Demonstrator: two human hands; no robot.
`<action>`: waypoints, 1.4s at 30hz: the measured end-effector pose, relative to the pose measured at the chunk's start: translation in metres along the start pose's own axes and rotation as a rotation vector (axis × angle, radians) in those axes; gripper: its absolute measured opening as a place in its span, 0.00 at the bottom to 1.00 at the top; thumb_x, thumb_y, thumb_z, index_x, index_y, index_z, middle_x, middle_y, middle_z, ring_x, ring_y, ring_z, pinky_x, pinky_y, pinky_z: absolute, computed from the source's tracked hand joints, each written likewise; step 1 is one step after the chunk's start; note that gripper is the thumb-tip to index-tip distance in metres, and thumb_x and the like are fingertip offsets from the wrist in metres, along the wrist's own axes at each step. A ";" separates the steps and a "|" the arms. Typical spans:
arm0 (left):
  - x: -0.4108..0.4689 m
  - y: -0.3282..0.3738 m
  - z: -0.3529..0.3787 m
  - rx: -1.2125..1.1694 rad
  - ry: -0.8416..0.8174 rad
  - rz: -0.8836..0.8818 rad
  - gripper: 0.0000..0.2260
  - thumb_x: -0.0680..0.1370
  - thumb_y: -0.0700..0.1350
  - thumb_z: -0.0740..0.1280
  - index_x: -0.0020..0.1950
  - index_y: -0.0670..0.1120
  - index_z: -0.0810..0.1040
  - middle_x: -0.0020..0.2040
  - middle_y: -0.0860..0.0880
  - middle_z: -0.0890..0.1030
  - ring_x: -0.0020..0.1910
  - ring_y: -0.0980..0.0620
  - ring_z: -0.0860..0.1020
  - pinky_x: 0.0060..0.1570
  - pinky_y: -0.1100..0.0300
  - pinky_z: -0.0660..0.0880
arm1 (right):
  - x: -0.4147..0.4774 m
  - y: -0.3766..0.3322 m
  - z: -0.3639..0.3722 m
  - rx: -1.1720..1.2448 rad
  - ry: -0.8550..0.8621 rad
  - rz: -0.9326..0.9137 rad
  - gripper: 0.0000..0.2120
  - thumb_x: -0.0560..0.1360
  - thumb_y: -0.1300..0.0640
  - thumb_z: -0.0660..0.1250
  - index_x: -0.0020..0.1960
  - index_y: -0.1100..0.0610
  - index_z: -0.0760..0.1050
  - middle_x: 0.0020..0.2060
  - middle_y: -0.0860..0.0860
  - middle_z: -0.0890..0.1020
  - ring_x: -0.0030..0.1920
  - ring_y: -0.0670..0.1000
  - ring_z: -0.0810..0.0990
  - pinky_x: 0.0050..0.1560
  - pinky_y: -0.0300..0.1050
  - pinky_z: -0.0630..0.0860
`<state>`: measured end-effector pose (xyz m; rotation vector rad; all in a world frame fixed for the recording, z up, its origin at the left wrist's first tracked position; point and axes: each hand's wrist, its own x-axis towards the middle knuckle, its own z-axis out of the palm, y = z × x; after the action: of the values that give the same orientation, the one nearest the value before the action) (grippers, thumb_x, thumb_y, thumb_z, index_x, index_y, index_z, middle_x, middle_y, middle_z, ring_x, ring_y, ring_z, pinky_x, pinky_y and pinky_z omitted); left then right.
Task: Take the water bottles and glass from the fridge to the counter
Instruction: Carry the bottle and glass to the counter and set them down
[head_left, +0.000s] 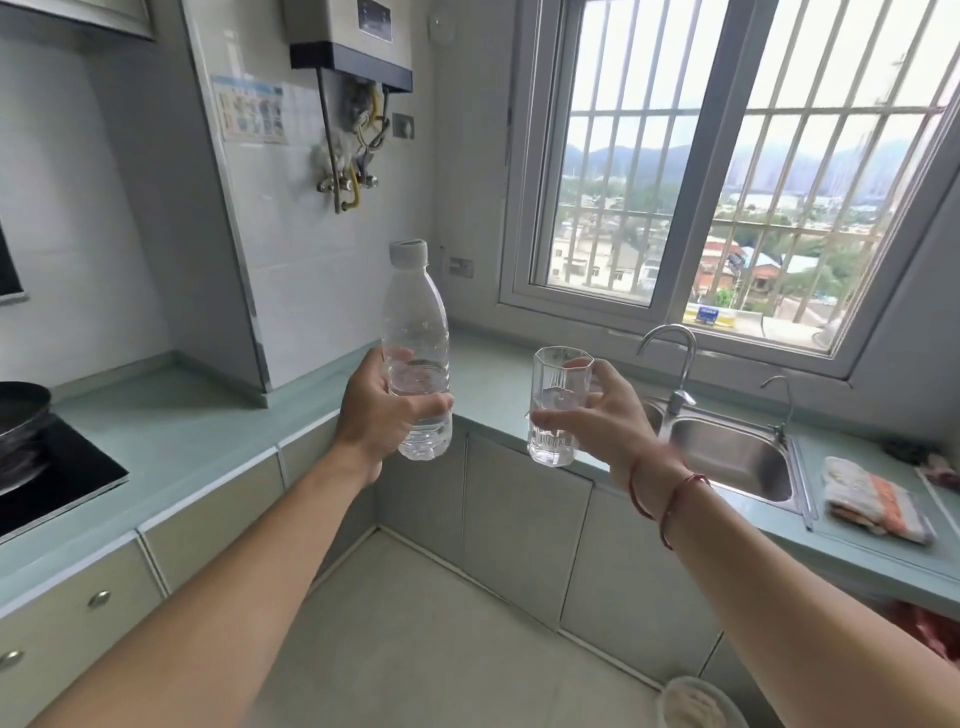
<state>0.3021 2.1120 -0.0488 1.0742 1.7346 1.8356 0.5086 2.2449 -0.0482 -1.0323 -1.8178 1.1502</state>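
now the left hand (374, 415) grips the water bottle (415, 353), the right hand (587, 410) the glass (556, 405); lower both level onto the counter (498, 374) left of the sink (737, 457).

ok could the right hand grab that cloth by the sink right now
Probably not as is: the right hand has its fingers curled round the glass. Nothing stands between it and the cloth beside the sink, so it looks reachable once the glass is set down.

left hand (382, 410) grips water bottle (415, 332) | right hand (597, 410) grips glass (556, 415) | both above counter (182, 436)
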 end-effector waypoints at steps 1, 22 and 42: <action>0.004 -0.004 -0.006 0.000 0.001 -0.002 0.26 0.65 0.37 0.80 0.59 0.50 0.74 0.48 0.49 0.84 0.44 0.55 0.83 0.34 0.71 0.75 | 0.002 -0.001 0.006 0.004 -0.003 0.004 0.32 0.60 0.58 0.83 0.58 0.45 0.72 0.52 0.57 0.83 0.52 0.59 0.83 0.56 0.59 0.81; 0.116 -0.085 -0.017 0.076 0.009 -0.025 0.26 0.65 0.38 0.81 0.57 0.53 0.75 0.48 0.53 0.83 0.39 0.62 0.83 0.35 0.70 0.76 | 0.119 0.047 0.077 0.007 -0.039 0.068 0.34 0.58 0.57 0.83 0.60 0.46 0.71 0.55 0.57 0.82 0.55 0.59 0.82 0.57 0.58 0.80; 0.329 -0.158 0.038 0.121 0.063 -0.102 0.29 0.58 0.48 0.80 0.57 0.57 0.76 0.49 0.53 0.84 0.47 0.55 0.83 0.42 0.64 0.75 | 0.353 0.108 0.117 0.016 -0.106 0.113 0.33 0.59 0.59 0.83 0.59 0.45 0.72 0.48 0.52 0.84 0.49 0.54 0.84 0.49 0.51 0.81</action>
<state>0.0898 2.4033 -0.1184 0.9629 1.9220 1.7393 0.2883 2.5528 -0.1296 -1.0953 -1.8488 1.3072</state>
